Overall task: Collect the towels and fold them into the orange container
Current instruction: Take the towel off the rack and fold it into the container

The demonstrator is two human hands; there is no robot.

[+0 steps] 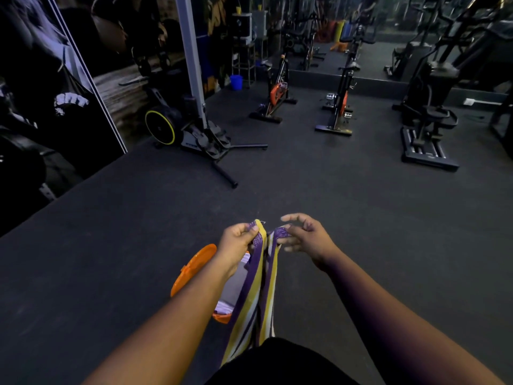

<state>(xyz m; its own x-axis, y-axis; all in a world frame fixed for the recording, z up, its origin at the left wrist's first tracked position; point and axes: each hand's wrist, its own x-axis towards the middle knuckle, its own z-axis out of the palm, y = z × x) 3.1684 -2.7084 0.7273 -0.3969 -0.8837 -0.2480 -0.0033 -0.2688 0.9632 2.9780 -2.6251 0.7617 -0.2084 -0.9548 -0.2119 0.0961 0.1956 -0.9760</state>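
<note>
The left forearm [194,295] and the hanging striped towel [261,287] cover most of the orange container [194,269], leaving only its rim and a bottom corner visible. The towel's lower end disappears behind dark clothing [277,362]. Both arms are cut off by the bottom edge. The mirrored far wall [361,29] is too dim and blurred to make out.

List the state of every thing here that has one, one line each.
striped towel: held up by its top edge, hanging down over the container
left hand: grips one top corner of the towel
right hand: pinches the other top corner, other fingers spread
orange container: on the floor, open, pale cloth inside
orange lid: off, lying beside the container
blue bucket: upright on the floor
</note>
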